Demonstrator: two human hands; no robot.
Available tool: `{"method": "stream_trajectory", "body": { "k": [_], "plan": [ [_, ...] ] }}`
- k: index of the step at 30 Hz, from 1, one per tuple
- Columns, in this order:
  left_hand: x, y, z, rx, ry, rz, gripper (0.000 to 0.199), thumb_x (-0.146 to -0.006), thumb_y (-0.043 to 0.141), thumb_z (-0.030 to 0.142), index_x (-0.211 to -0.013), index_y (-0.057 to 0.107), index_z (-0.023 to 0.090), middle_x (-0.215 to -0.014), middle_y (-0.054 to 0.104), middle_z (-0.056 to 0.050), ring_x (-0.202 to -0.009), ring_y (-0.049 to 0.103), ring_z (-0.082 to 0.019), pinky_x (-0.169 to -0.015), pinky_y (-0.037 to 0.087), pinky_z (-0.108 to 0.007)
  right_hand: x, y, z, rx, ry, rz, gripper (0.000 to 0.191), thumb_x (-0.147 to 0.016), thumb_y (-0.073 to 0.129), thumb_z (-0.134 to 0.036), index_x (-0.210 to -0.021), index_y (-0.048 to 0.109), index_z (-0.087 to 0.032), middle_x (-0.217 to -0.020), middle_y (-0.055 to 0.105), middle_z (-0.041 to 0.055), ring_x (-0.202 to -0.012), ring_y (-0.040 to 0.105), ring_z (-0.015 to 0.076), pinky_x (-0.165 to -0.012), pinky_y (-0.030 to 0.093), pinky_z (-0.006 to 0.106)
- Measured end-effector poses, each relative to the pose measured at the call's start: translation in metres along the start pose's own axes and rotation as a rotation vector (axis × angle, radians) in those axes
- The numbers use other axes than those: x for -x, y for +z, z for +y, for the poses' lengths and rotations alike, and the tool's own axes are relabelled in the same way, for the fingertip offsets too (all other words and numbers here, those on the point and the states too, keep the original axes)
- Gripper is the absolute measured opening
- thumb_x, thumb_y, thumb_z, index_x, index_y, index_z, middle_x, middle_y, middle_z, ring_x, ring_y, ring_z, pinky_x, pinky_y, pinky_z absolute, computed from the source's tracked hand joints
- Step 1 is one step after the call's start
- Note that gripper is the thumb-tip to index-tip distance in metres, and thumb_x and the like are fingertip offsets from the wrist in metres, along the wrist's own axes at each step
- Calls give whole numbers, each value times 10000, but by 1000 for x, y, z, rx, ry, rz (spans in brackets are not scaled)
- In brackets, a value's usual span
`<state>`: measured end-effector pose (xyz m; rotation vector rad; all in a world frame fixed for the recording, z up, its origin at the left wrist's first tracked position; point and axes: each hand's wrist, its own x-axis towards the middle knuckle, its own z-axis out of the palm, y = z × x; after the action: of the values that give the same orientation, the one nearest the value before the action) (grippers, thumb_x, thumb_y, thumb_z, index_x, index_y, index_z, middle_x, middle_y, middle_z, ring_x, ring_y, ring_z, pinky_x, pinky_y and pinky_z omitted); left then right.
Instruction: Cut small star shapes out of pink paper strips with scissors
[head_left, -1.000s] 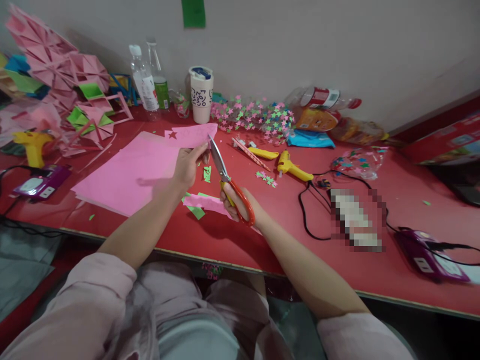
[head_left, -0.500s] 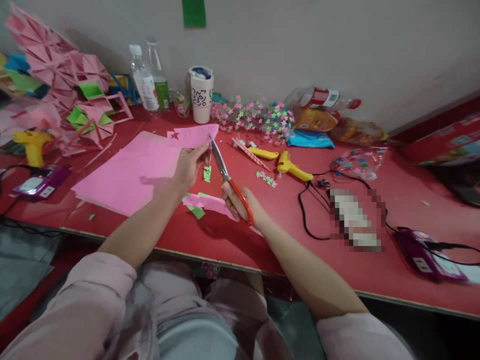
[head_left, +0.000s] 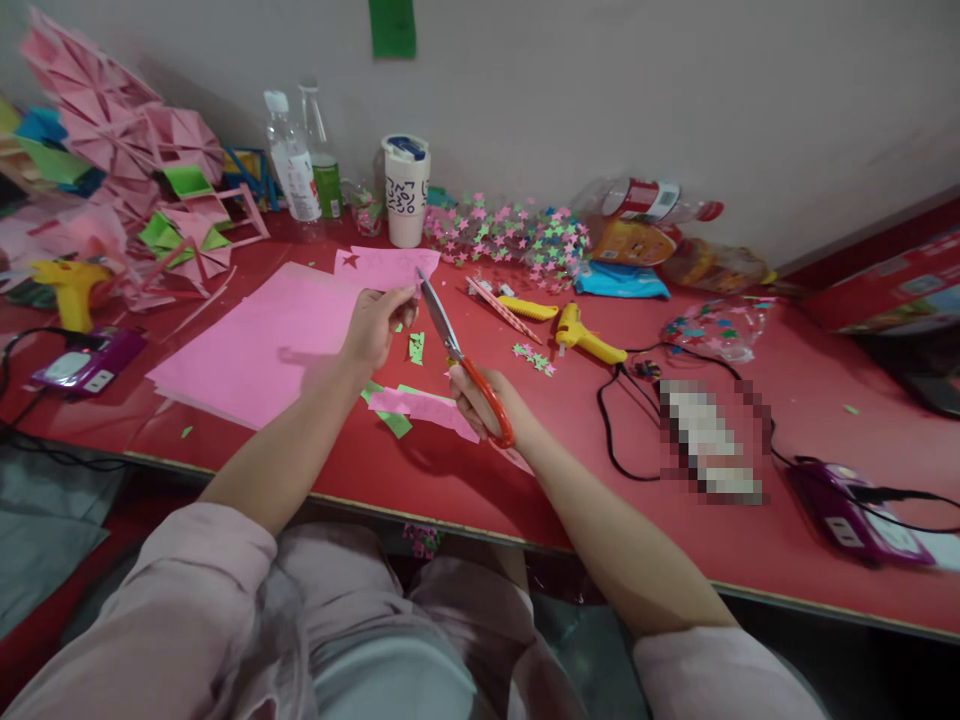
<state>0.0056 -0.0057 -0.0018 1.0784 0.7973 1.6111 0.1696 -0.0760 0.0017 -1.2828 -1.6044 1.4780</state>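
Note:
My right hand [head_left: 491,408] is closed round the red handles of a pair of scissors [head_left: 442,315], whose blades point up and to the left. Beside the blade tips, my left hand [head_left: 384,318] is pinched together; what lies between its fingertips is too small to make out. Just beyond the fingers lies a pink strip [head_left: 386,264] with a star-shaped hole. Left of my left hand is a stack of pink sheets [head_left: 255,345]. Below the hands are a narrow pink strip [head_left: 424,408] and green scraps [head_left: 394,423]. A small green piece [head_left: 416,348] lies between the hands.
Behind stand a white cup [head_left: 406,195], bottles [head_left: 295,175] and a mass of paper stars [head_left: 506,235]. To the right are a yellow cutter [head_left: 527,308], a yellow glue gun [head_left: 589,338] and cables. Pink folded paper shapes [head_left: 112,130] and another glue gun [head_left: 69,290] are at left.
The view has shifted slightly. My left hand has moved a little left, and its fingertips have drawn slightly away from the scissors. My right hand still holds the scissors.

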Motion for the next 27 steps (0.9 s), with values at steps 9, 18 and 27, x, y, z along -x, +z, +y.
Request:
{"method": "stream_trajectory", "body": {
  "k": [9,18,27],
  "plan": [
    [-6,-6,3,12,38,80,257,-743,587,215,-528,450,182,-420,404,75,-395,402,-25,-441,337,-180,-1,-4,3,-47,7,-71,467,-825,473,-625,-624,356,-219,-353,315,-97,-250,291,55,-270,254,187],
    [-9,-8,0,10,12,81,244,-788,586,336,-616,512,179,-506,488,52,-458,465,-30,-479,374,-169,1,0,6,-48,-18,-74,426,-859,466,-559,-637,359,-212,-371,317,-92,-277,300,54,-295,257,186],
    [-5,-2,1,3,18,114,170,-770,569,251,-623,521,180,-538,513,50,-493,473,-30,-525,392,-170,1,3,3,-24,6,1,392,-845,507,-519,-654,341,-219,-382,315,-101,-270,289,49,-279,246,177]
  ]
}}
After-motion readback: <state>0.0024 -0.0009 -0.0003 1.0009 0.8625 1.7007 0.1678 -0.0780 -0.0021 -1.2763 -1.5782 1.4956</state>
